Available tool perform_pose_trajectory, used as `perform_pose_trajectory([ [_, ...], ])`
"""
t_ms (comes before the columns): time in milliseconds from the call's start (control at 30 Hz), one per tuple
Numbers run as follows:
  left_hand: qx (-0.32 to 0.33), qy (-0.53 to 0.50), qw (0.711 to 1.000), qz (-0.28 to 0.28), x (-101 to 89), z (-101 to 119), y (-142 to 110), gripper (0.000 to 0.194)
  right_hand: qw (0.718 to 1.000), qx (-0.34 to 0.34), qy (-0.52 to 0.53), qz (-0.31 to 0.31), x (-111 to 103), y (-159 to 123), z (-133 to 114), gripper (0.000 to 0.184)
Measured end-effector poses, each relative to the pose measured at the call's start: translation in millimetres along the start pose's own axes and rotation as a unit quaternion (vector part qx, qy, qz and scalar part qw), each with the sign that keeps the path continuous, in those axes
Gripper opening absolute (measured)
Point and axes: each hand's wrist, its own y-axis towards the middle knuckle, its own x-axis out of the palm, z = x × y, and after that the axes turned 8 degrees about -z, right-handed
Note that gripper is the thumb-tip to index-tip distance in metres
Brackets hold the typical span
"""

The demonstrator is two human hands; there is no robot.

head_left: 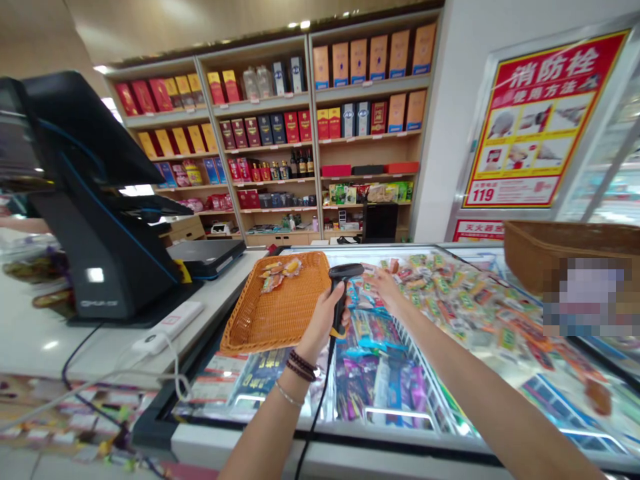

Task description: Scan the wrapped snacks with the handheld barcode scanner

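My left hand (pixel 325 317) grips a black corded barcode scanner (pixel 340 287), its head pointing forward and to the right. Its cord hangs down past my wrist. Just left of that hand, an orange wicker tray (pixel 275 317) rests on the chest freezer (pixel 310 437), with a few small wrapped snacks (pixel 280 273) at its far end. My right hand (pixel 386 288) reaches over a mass of small snack packets (pixel 460 300), its fingertips among those nearest. Whether those fingers hold a packet is hard to see.
A black checkout terminal (pixel 95 200) stands on the white counter (pixel 75 350) to my left, and a person's forearm (pixel 23 225) shows beyond it. A brown basket (pixel 560 257) sits at right. Shelves of boxes and bottles (pixel 265 133) fill the back wall.
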Motion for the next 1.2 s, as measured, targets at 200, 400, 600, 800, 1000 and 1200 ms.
perform_pose_trajectory([
  [200,0.003,0.006,1.000,-0.001,-0.5,-1.1,-2.3,0.073,1.000,-0.001,-0.016,0.001,-1.9,1.4,1.9,0.063],
  [400,0.010,0.015,1.000,-0.003,2.5,-0.6,-3.5,0.069,1.000,-0.011,-0.021,0.014,0.5,1.3,-0.4,0.061],
  [600,0.011,0.025,1.000,-0.006,2.7,-0.7,-6.3,0.072,1.000,-0.007,-0.004,0.019,2.3,-0.2,3.2,0.065],
  [800,0.013,0.028,0.999,-0.009,13.5,5.4,-0.1,0.076,0.987,-0.074,-0.132,0.056,-18.1,6.4,-3.3,0.053],
  [1000,0.024,0.010,0.999,-0.030,38.6,-0.1,38.3,0.075,0.898,-0.093,-0.364,0.228,-103.8,8.3,-47.6,0.047],
  [1200,0.010,-0.001,1.000,-0.022,62.2,-26.5,80.2,0.068,0.850,-0.070,-0.445,0.274,-170.4,2.4,-58.5,0.041],
])
